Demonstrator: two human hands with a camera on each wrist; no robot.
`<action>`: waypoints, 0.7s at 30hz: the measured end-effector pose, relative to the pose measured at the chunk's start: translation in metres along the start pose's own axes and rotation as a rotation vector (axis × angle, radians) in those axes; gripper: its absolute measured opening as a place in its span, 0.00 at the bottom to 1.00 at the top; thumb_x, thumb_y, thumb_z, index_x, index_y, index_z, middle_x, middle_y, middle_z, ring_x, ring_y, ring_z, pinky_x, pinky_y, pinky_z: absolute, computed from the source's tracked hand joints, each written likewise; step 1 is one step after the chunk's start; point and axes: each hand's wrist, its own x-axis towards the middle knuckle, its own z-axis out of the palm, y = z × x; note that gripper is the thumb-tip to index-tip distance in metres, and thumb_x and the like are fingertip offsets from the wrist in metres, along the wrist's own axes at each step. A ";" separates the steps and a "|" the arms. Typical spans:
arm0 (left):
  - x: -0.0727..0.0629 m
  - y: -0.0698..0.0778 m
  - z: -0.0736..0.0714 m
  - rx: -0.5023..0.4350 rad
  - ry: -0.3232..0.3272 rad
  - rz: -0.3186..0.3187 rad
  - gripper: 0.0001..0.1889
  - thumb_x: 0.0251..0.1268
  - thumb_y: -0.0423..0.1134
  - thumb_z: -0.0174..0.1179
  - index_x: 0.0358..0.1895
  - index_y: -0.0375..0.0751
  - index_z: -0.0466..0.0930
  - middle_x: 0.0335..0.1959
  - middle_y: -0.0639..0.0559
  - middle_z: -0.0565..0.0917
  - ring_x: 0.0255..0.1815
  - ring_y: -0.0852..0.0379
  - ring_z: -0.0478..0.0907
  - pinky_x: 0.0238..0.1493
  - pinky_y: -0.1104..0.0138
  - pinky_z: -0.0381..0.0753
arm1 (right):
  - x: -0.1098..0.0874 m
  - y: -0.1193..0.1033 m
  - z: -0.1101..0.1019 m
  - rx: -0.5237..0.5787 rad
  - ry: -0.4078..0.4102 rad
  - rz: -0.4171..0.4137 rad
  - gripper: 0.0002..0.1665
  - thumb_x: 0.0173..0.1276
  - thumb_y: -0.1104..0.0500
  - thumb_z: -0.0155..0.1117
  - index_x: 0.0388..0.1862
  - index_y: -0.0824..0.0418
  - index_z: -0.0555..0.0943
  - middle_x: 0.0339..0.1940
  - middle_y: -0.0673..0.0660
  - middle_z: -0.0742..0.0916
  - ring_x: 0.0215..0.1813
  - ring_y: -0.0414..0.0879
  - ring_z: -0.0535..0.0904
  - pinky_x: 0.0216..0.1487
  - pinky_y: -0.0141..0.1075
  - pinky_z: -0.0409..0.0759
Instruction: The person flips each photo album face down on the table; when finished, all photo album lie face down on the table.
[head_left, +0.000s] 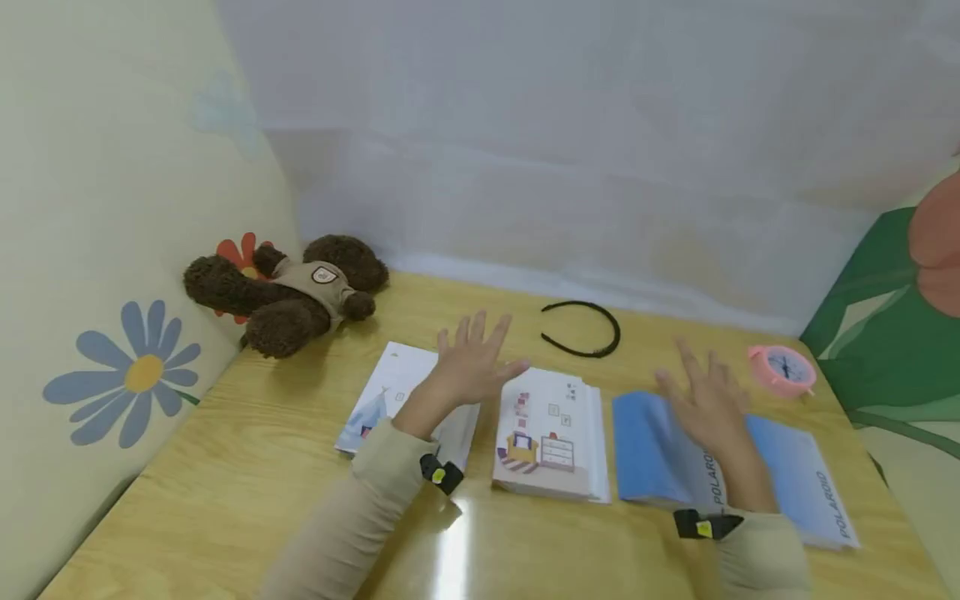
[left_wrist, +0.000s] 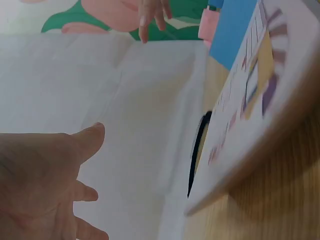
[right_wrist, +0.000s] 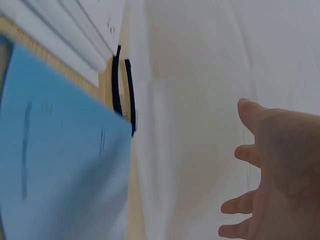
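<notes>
With fingers spread, my left hand (head_left: 468,371) hovers over a white booklet (head_left: 386,379) that has a tent drawing on it. In the left wrist view, the same hand (left_wrist: 45,182) is empty. To its right lies a thick white notebook (head_left: 543,425) with a drawing of an armchair and drawers. My right hand (head_left: 708,412) is held, fingers extended, above blue covers (head_left: 645,450) marked POLAROID, and hides part of them. Nothing is in the right hand (right_wrist: 285,175) in its wrist view.
Behind the notebook lies a black headband (head_left: 617,333). A pink alarm clock (head_left: 783,371) stands at the right. At the back left, a brown plush toy (head_left: 285,300) in a beige shirt lies against the flowered side panel (head_left: 97,208). White cloth (head_left: 562,167) hangs behind the wooden table (head_left: 225,483).
</notes>
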 end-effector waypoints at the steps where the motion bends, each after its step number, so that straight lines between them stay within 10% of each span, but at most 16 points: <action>1: 0.001 0.008 0.003 -0.012 -0.001 0.021 0.44 0.73 0.67 0.42 0.82 0.48 0.39 0.80 0.34 0.39 0.78 0.32 0.36 0.71 0.34 0.33 | -0.003 0.004 -0.002 -0.002 0.012 -0.002 0.44 0.78 0.35 0.38 0.82 0.56 0.45 0.75 0.83 0.44 0.71 0.84 0.38 0.60 0.80 0.32; 8: 0.006 0.089 0.045 -0.050 -0.034 0.198 0.46 0.71 0.67 0.45 0.80 0.39 0.44 0.80 0.38 0.43 0.79 0.39 0.40 0.74 0.41 0.41 | -0.030 0.045 -0.024 -0.032 0.122 -0.034 0.41 0.79 0.44 0.46 0.80 0.66 0.51 0.73 0.83 0.54 0.69 0.84 0.49 0.55 0.81 0.50; 14: 0.003 0.165 0.093 -0.008 -0.134 0.340 0.59 0.53 0.72 0.63 0.79 0.40 0.49 0.80 0.43 0.50 0.79 0.46 0.47 0.75 0.52 0.52 | -0.048 0.079 -0.032 0.030 0.047 0.092 0.42 0.81 0.44 0.41 0.81 0.64 0.42 0.69 0.90 0.50 0.67 0.89 0.44 0.57 0.81 0.45; 21: -0.003 0.209 0.132 0.119 -0.199 0.313 0.67 0.40 0.76 0.68 0.81 0.45 0.45 0.79 0.46 0.52 0.78 0.50 0.49 0.74 0.58 0.56 | -0.046 0.096 -0.025 0.095 -0.069 0.148 0.43 0.81 0.41 0.37 0.81 0.62 0.37 0.70 0.89 0.45 0.69 0.87 0.37 0.59 0.81 0.40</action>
